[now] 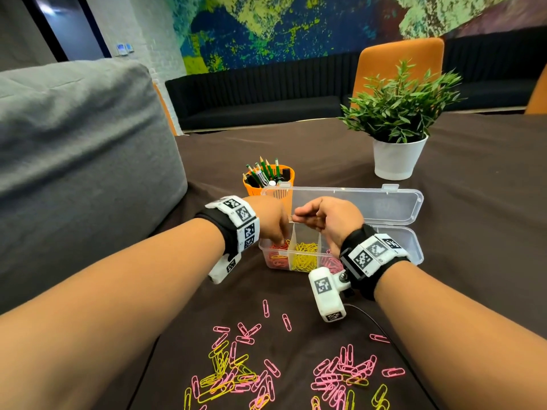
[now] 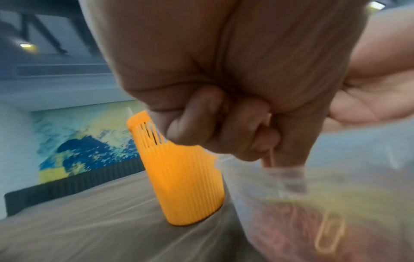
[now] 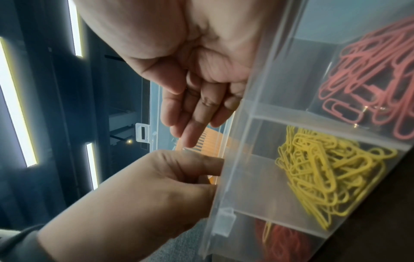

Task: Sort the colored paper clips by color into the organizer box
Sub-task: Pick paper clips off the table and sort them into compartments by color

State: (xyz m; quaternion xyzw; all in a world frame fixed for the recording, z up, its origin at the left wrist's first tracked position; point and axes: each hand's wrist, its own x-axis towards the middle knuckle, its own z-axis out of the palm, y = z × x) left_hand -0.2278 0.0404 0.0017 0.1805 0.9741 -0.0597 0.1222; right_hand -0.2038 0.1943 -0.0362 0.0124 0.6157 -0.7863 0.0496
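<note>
Your left hand [image 1: 270,224] dipped curled fingers into the box's [image 1: 414,247] red compartment; whether its grip held a clip I couldn't tell. Your right hand [image 1: 328,221] hovered beside it, loosely curled, empty. Next, fetch clips [image 1: 236,377] from the table [image 1: 473,202] below your wrists.

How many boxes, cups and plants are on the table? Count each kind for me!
Organizer box: 1
Orange pencil cup: 1
Potted plant: 1
Total: 3
</note>
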